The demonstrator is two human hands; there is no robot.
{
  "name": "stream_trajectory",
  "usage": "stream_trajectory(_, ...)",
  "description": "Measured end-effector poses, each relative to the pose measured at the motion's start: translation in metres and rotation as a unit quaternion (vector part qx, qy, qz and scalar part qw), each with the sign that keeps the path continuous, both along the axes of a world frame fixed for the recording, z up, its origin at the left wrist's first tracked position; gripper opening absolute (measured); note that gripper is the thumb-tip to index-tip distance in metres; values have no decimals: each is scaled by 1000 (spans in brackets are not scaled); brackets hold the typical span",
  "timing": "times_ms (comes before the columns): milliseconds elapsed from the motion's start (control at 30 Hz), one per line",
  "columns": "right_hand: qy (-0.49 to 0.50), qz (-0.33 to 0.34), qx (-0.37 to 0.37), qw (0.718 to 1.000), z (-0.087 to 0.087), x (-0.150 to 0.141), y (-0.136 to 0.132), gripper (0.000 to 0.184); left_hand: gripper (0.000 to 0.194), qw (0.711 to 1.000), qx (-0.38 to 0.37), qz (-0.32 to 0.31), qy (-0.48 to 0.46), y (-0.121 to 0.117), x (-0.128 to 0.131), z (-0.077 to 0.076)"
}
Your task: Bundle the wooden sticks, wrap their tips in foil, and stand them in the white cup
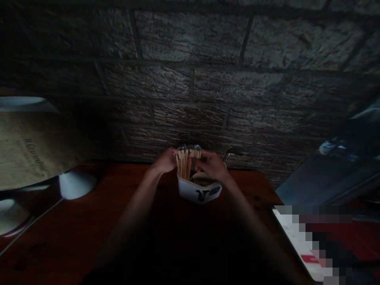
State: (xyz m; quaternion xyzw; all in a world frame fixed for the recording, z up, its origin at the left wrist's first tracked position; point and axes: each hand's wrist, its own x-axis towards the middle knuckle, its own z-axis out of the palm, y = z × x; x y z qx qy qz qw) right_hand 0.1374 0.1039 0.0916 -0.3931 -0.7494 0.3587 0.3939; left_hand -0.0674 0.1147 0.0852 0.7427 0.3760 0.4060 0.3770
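Observation:
A white box with dark printed marks (200, 192) stands on the wooden table near the brick wall. Inside it, on the left, an upright bundle of thin wooden sticks (185, 164) rises above the rim. My left hand (166, 160) is closed against the left side of the bundle, its fingertips mostly hidden behind the sticks. From the other side my right hand (213, 164) reaches over the box, with thumb and fingers bent around the right part of the bundle. Something shiny and dark (190, 147) shows behind the stick tops; I cannot make out what.
Close behind the box rises the brick wall (190, 83). A large tan lampshade-like object with lettering (32, 146) and a white cone-shaped piece (75, 185) are at left. A spoon-like handle (230, 152) sticks up right of the box. A white sheet (297, 241) lies at the right edge.

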Motion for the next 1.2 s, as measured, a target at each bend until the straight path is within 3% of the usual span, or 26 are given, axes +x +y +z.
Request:
stream_trajectory(167, 3, -2, -4, 1000, 0, -2, -1, 21, 14, 1000, -5, -9, 8, 2, 0, -2)
stream_trajectory(400, 48, 53, -25, 997, -6, 0, 5, 27, 15, 1000, -5, -16, 13, 10, -7, -13)
stream_trajectory(567, 84, 83, -53, 992, -5, 0, 4, 27, 14, 999, -15, -24, 16, 8, -7, -11)
stream_trajectory(867, 77, 52, -58, 994, -3, -2, 2, 28, 23, 998, -52, 15, -9, 1, -2, -4)
stream_trajectory(1100, 80, 44, -55, 994, -6, 1, 5, 30, 31, 993, -107, -43, -31, 1, -7, -5)
stream_trajectory(1200, 65, 40, -51, 996, -8, 1, 6, 28, 27, 994, -101, -22, -26, -2, -11, 1)
